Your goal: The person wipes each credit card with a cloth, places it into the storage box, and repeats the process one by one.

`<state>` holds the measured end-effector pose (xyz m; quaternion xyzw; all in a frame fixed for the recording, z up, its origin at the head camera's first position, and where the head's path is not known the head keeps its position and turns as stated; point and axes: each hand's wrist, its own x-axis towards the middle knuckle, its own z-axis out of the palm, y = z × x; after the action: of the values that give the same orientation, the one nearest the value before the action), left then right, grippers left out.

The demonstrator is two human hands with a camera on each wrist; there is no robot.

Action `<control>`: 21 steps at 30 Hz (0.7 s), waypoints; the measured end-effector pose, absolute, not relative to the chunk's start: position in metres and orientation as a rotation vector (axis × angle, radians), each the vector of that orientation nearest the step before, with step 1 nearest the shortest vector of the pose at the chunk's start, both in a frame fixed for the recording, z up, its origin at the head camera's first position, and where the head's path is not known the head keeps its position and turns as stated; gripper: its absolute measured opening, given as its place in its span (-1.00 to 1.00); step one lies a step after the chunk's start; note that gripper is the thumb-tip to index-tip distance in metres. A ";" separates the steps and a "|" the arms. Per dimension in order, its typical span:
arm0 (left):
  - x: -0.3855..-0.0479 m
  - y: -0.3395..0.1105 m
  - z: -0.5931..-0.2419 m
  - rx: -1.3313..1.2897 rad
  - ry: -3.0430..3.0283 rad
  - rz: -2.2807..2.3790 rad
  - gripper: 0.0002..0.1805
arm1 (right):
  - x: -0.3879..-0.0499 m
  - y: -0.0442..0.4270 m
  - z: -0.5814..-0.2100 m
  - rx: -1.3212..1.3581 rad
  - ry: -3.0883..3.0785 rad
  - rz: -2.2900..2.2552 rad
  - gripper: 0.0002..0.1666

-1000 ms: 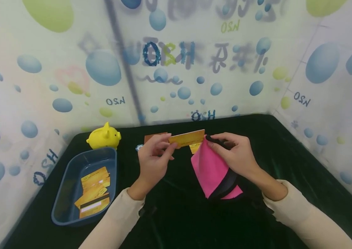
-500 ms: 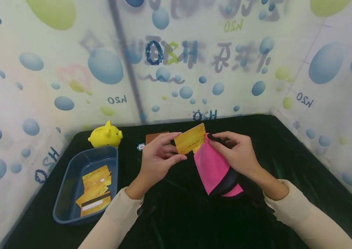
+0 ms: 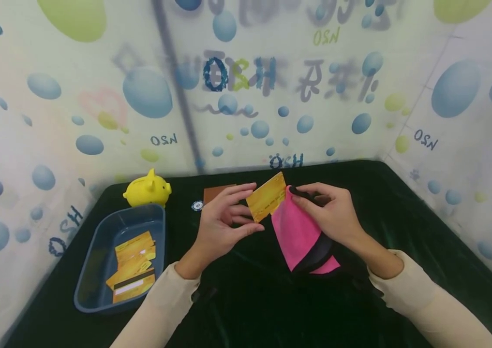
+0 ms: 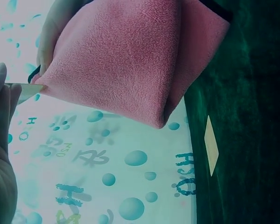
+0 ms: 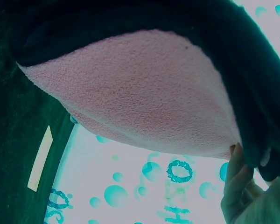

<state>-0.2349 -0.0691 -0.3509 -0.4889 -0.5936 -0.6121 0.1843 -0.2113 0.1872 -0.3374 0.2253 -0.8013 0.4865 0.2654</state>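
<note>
In the head view my left hand [image 3: 224, 215] holds a gold bank card [image 3: 266, 197] by its edges between thumb and fingers. The card stands tilted, its printed face toward me, its right edge close to the top corner of a pink cloth [image 3: 295, 232] with black edging. My right hand [image 3: 330, 210] pinches that corner, and the cloth hangs below it in folds. The left wrist view shows the card [image 4: 25, 91] nearly edge-on, meeting the fleecy cloth [image 4: 116, 60]. Another card [image 4: 211, 145] lies on the dark table cover beyond, mostly hidden in the head view.
A blue tray [image 3: 83, 278] with several gold cards [image 3: 134, 266] stands at the left. Behind it sits a yellow piggy bank [image 3: 146, 190]. A poker chip [image 3: 197, 205] and a flat brown object [image 3: 217, 193], partly hidden by my left hand, lie farther back. Printed curtains surround the table.
My left hand has turned the gold card from nearly edge-on to a steep tilt with its face showing, and its fingers have spread wider. The right hand's hold on the cloth is unchanged.
</note>
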 end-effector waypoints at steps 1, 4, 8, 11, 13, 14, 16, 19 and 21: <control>-0.234 -0.069 -0.351 -1.376 -1.674 -1.722 -0.33 | -0.211 0.187 -0.337 0.609 -2.165 1.316 -0.74; -0.233 -0.069 -0.350 -1.338 -1.677 -1.694 -0.28 | -0.210 0.187 -0.337 0.608 -2.161 1.317 -0.73; -0.232 -0.069 -0.350 -1.246 -1.672 -1.635 -0.24 | -0.208 0.187 -0.337 0.612 -2.157 1.323 -0.73; -0.233 -0.070 -0.352 -1.222 -1.659 -1.627 -0.28 | -0.205 0.186 -0.336 0.618 -2.146 1.332 -0.72; -0.234 -0.070 -0.353 -1.237 -1.645 -1.626 -0.33 | -0.204 0.185 -0.335 0.631 -2.132 1.336 -0.71; -0.234 -0.070 -0.354 -1.250 -1.638 -1.620 -0.35 | -0.203 0.185 -0.335 0.645 -2.124 1.343 -0.71; -0.235 -0.070 -0.356 -1.274 -1.629 -1.589 -0.36 | -0.202 0.184 -0.335 0.680 -2.114 1.353 -0.70; -0.235 -0.070 -0.358 -1.289 -1.614 -1.516 -0.36 | -0.201 0.182 -0.335 0.727 -2.104 1.359 -0.70; -0.235 -0.070 -0.358 -1.291 -1.605 -1.473 -0.35 | -0.200 0.181 -0.335 0.742 -2.097 1.350 -0.70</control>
<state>-0.2352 -0.0695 -0.3583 -0.4864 -0.6046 -0.5548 0.3002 -0.1995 0.1812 -0.3351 0.2749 -0.7767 0.5001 0.2668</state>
